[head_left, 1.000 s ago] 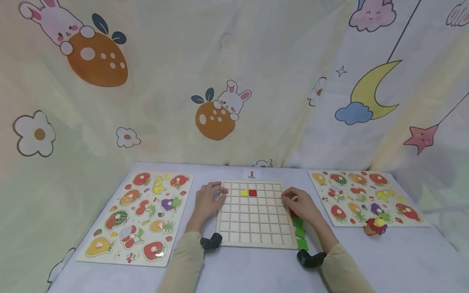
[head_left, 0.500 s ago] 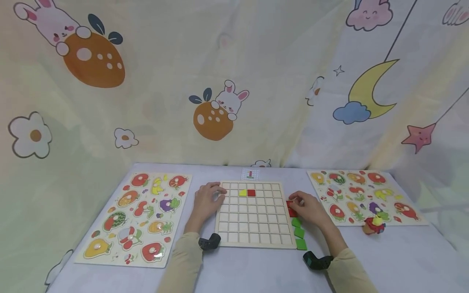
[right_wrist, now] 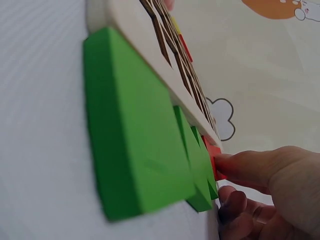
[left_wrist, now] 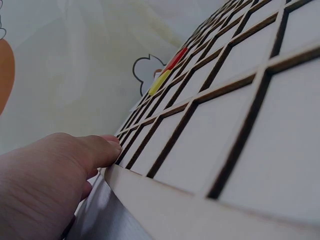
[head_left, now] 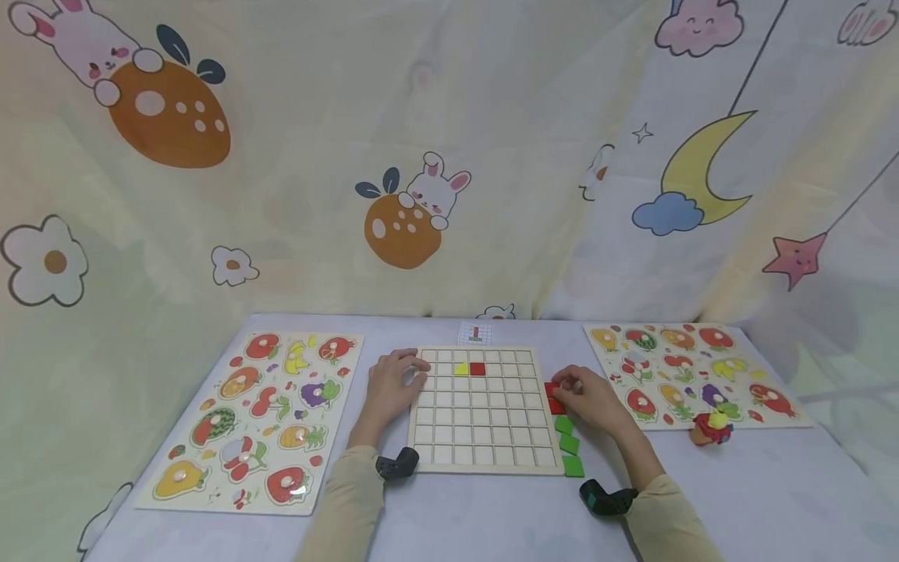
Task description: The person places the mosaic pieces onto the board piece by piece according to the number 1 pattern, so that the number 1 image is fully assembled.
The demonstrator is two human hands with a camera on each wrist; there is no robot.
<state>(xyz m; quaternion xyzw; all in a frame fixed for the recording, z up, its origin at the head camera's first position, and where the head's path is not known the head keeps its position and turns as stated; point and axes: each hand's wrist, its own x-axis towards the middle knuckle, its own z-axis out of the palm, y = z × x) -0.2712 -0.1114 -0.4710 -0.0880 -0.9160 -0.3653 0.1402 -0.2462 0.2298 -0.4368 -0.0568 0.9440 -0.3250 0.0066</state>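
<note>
My right hand pinches a red tile beside the board — left hand rests flat, relaxed, on its edge.

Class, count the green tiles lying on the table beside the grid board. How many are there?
3: the green tiles lie in a column along the grid board's right edge, below the red tiles under the right hand, which may hide more.

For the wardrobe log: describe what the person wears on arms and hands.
Both hands, left hand and right hand, are bare. Long beige fabric sleeves cover both forearms. A small black wrist-mounted device sits at the left cuff; another, black with teal, at the right.
</note>
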